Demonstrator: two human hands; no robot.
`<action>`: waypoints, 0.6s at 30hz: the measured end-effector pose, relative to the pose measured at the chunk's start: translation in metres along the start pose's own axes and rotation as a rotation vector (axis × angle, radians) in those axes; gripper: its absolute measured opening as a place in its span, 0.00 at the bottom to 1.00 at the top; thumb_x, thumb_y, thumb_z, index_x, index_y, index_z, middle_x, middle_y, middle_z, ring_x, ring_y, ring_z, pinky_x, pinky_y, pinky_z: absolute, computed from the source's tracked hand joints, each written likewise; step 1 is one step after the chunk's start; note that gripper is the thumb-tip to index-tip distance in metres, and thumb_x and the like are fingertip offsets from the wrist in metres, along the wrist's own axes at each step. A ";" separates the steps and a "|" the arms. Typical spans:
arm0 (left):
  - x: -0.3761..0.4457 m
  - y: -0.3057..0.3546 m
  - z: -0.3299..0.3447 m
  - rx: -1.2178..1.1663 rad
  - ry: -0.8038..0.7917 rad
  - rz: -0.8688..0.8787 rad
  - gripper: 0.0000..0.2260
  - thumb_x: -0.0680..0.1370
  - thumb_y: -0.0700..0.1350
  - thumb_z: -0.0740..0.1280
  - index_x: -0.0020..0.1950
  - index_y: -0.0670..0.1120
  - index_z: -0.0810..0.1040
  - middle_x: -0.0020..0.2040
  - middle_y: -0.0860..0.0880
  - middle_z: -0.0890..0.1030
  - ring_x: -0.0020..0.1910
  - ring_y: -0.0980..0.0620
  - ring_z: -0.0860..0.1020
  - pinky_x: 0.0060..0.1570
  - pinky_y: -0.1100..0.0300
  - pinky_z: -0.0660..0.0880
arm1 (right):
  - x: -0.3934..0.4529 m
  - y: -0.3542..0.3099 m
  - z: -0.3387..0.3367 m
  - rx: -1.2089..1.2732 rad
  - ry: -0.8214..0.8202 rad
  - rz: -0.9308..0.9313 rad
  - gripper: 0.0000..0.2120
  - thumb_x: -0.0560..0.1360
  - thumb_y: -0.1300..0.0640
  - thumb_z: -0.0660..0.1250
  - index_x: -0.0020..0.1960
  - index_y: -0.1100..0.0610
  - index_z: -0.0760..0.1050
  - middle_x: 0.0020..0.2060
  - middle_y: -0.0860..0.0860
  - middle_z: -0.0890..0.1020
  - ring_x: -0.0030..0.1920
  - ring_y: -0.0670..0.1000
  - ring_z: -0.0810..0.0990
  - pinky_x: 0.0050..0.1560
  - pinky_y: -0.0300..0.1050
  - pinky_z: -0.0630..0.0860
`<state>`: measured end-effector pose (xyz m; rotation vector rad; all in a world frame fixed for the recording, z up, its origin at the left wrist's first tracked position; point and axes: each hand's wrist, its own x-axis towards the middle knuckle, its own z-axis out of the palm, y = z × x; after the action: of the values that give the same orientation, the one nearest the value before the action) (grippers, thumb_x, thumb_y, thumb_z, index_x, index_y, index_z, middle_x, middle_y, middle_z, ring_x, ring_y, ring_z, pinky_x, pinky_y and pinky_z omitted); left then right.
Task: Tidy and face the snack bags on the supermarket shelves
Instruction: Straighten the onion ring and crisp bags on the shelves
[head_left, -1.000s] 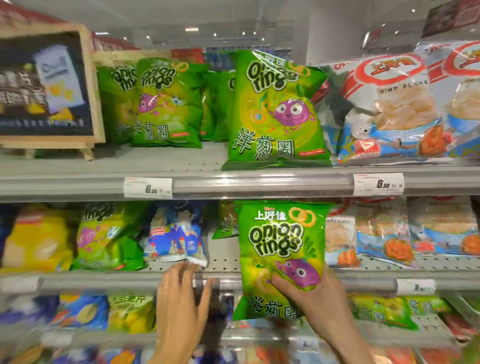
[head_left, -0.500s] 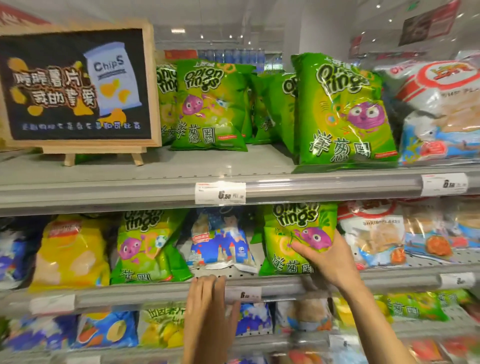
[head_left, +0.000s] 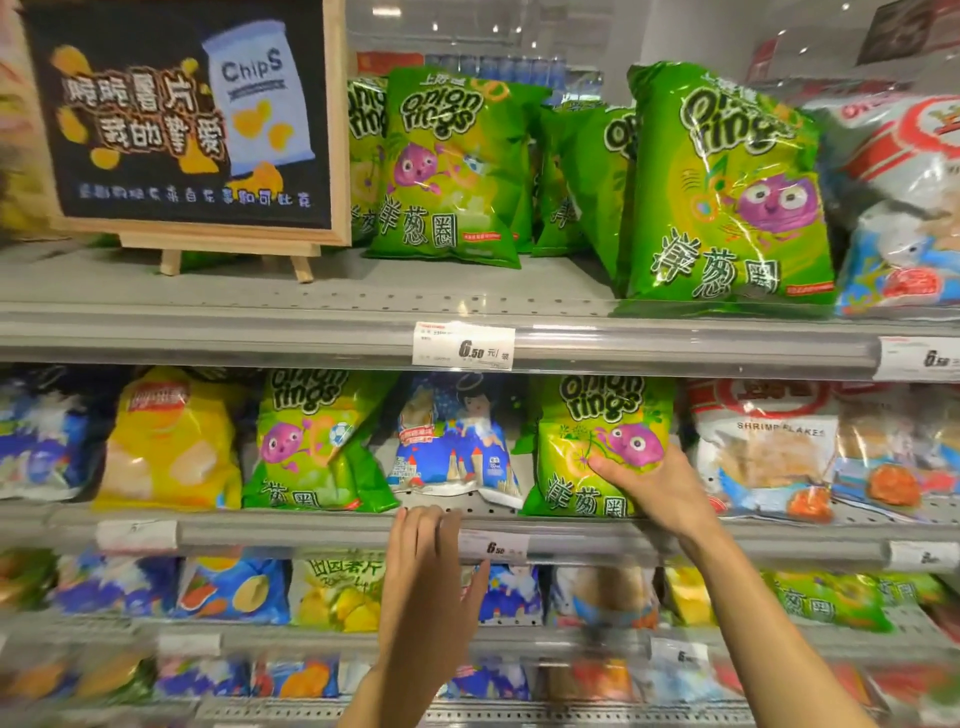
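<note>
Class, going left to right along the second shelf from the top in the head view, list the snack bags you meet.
Blue bag, yellow bag, left onion rings bag, blue castle bag, right onion rings bag, shrimp flakes bag.

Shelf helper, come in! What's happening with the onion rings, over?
Left hand open, fingers on shelf edge. Right hand holds onion rings bag, upright on that shelf. Blue bag leans alongside.

Green onion rings bag (head_left: 597, 447) is standing upright on the middle bench (head_left: 311, 532), front facing out, squeezed between a blue castle-print bag (head_left: 457, 447) and a shrimp flakes bag (head_left: 763, 447). A 2nd onion rings bag (head_left: 306, 441) sits further left, also front out, just beside a yellow chip bag (head_left: 171, 441).
</note>
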<state>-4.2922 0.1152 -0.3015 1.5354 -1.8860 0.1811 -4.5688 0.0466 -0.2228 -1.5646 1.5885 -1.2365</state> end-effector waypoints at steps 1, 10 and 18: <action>0.001 0.001 -0.001 0.002 -0.005 -0.005 0.23 0.73 0.54 0.73 0.63 0.44 0.76 0.58 0.47 0.76 0.61 0.44 0.73 0.73 0.43 0.64 | 0.000 0.001 0.000 0.004 -0.012 -0.006 0.37 0.58 0.32 0.79 0.60 0.53 0.81 0.50 0.43 0.87 0.53 0.43 0.85 0.63 0.52 0.79; 0.000 0.012 -0.014 0.050 -0.039 -0.025 0.24 0.75 0.57 0.64 0.65 0.43 0.75 0.59 0.46 0.75 0.62 0.44 0.72 0.69 0.44 0.67 | -0.001 0.002 -0.001 -0.083 -0.050 0.004 0.29 0.60 0.31 0.75 0.54 0.47 0.84 0.45 0.40 0.87 0.51 0.45 0.84 0.56 0.45 0.76; -0.001 0.004 -0.035 -0.239 0.020 -0.073 0.22 0.75 0.45 0.74 0.67 0.41 0.77 0.65 0.48 0.78 0.68 0.50 0.74 0.70 0.51 0.70 | -0.049 0.004 0.023 -0.238 0.430 -0.101 0.36 0.72 0.39 0.73 0.68 0.64 0.74 0.61 0.63 0.79 0.63 0.64 0.76 0.67 0.59 0.71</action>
<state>-4.2815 0.1348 -0.2740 1.4313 -1.7623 -0.0601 -4.5432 0.0891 -0.2455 -1.6137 2.0075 -1.5667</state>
